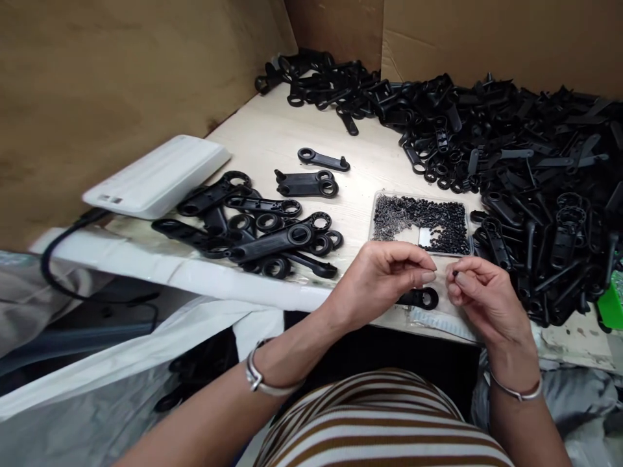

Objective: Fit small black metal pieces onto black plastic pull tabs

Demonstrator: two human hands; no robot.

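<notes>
Piece [455, 274], one, in right hand [489, 298]

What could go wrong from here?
The tiny dark part pinched by the right hand could slip and be hard to find near the heaped black plastic pieces.

The left hand is close to the shallow clear plastic box, so a bump might spill its loose black and silver-grey bits.

The ring-ended black plastic piece lies near the front edge of the pale table; a wrist might knock it off.
</notes>
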